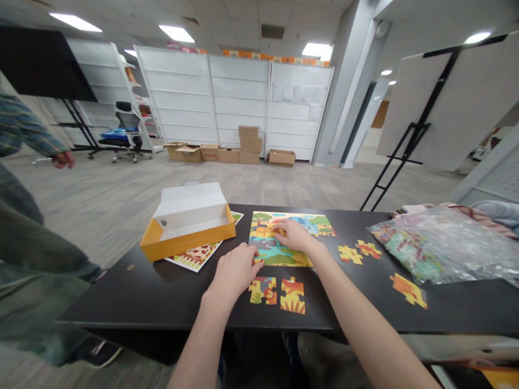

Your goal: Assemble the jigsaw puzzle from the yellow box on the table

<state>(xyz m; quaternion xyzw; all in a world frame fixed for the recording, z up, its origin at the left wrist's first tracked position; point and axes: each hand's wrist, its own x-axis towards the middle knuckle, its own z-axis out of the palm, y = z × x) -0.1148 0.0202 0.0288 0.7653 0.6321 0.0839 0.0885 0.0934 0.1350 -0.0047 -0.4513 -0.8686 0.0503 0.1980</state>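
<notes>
A colourful animal jigsaw puzzle (pixel 284 256) lies partly assembled on the black table, with a gap in its upper right edge. My right hand (pixel 295 235) reaches over its middle, fingers bunched and touching the picture; whatever is beneath the fingertips is hidden. At the puzzle's lower left edge rests my left hand (pixel 235 270), its thumb apart from the fingers. Just nearer to me are a loose puzzle piece with a red animal (pixel 263 290) and another with yellow leaves (pixel 292 296). Right of the puzzle lie a yellow piece (pixel 350 254), a red-arched piece (pixel 368 249) and an orange piece (pixel 408 290).
An open yellow box (pixel 186 241) stands left on a printed sheet (pixel 197 256). A clear plastic bag (pixel 441 243) covers the table's right side, beside folded cloth (pixel 497 213). Another person (pixel 24 216) stands at the left. Cardboard boxes (pixel 249 146) sit by white shelves.
</notes>
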